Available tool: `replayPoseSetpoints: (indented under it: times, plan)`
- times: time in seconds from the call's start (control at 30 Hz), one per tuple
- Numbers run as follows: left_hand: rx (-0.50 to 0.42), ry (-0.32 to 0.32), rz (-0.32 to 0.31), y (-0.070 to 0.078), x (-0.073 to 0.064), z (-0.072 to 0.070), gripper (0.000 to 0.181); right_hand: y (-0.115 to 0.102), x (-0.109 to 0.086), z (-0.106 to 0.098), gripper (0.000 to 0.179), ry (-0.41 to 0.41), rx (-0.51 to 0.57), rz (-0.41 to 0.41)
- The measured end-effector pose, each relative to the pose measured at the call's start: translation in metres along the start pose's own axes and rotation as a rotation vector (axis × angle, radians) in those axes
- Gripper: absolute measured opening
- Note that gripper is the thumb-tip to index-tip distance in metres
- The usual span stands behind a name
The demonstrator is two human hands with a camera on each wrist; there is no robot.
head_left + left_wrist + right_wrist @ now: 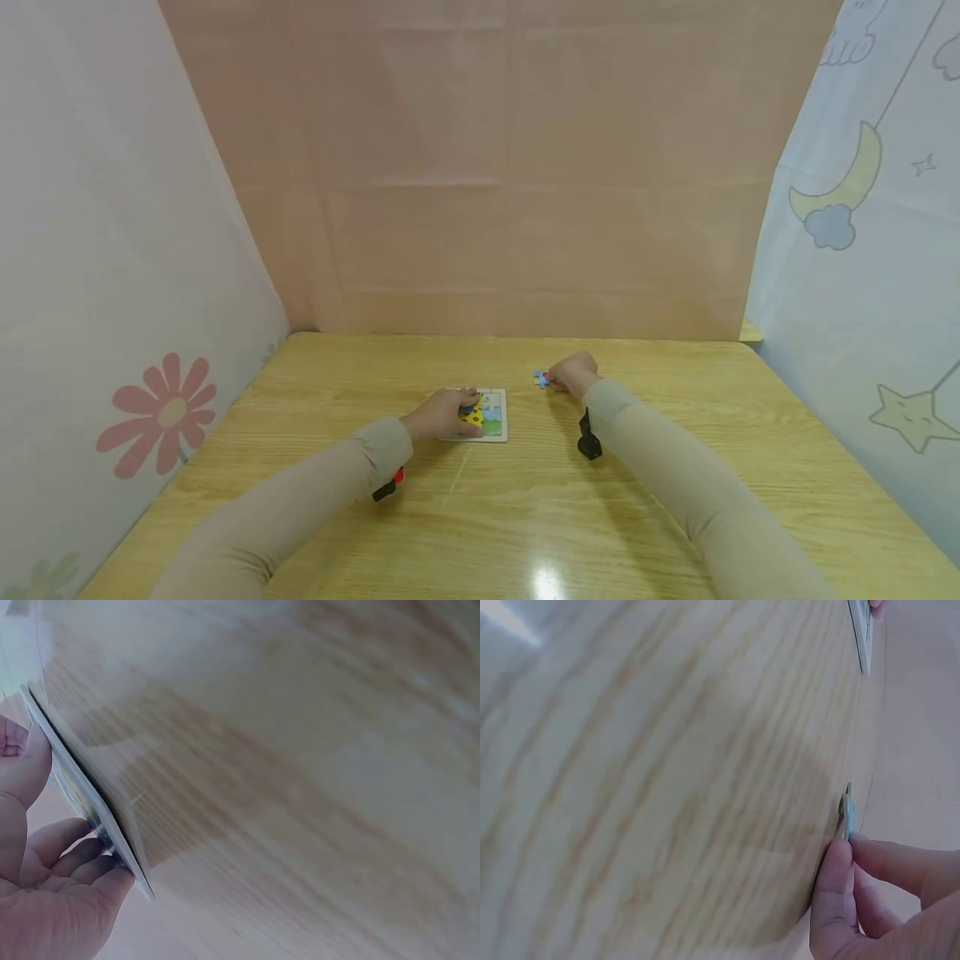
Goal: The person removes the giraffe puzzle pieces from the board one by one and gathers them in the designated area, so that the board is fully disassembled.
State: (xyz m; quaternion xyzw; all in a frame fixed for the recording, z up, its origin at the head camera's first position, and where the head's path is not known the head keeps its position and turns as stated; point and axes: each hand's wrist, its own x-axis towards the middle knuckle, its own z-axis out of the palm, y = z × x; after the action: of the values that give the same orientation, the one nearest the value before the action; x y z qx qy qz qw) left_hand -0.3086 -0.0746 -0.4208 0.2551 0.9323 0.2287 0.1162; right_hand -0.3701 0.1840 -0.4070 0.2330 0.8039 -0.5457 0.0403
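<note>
A small jigsaw puzzle board (504, 417) with a pale frame and a yellow, green and blue picture lies on the table. My left hand (448, 414) holds it from the left, thumb and bent fingers spread across it and covering much of the picture. The board (90, 791) appears edge-on in the left wrist view, with thumb and fingertips (112, 859) against it. To the right and slightly farther back, my right hand (576, 372) pinches a blue jigsaw piece (541, 379) with some red on it, between thumb and fingers. That piece (850, 814) is seen edge-on, close to the table.
The wooden table (360, 375) reaches back to a plain brown backdrop (480, 208). Patterned cloth walls stand at the left (112, 250) and right (862, 292). A dark wrist device (589, 440) hangs under the right sleeve, another (386, 487) under the left.
</note>
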Motion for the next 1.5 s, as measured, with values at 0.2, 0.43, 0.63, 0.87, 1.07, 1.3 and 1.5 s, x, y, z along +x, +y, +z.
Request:
replayPoseSetpoints:
  times: [0.2,0.43,0.63,0.87,1.07,1.3,1.5]
  plan:
    - [0.005,0.011,0.026,-0.002,0.003,0.001,0.074,-0.004,-0.003,-0.002,0.036,0.007,-0.030,0.013]
    - [-0.030,0.003,0.021,0.000,0.002,-0.001,0.074,-0.009,-0.012,-0.006,0.037,-0.009,-0.044,-0.010]
    - [-0.023,0.017,0.036,0.000,0.001,0.000,0.074,-0.011,-0.020,-0.001,0.036,-0.057,-0.045,-0.025]
    - [-0.011,0.014,0.033,0.003,-0.001,-0.001,0.075,-0.013,-0.034,0.015,0.029,-0.131,-0.022,-0.059]
    - [0.002,0.016,0.023,0.004,-0.002,-0.002,0.077,-0.014,-0.046,0.026,0.029,-0.200,-0.057,-0.096]
    - [0.000,0.020,0.008,0.003,-0.001,-0.001,0.077,-0.007,-0.054,0.037,0.024,-0.334,-0.183,-0.135]
    - [0.015,0.019,0.025,0.003,0.000,-0.001,0.077,-0.003,-0.064,0.040,0.021,-0.377,-0.226,-0.161]
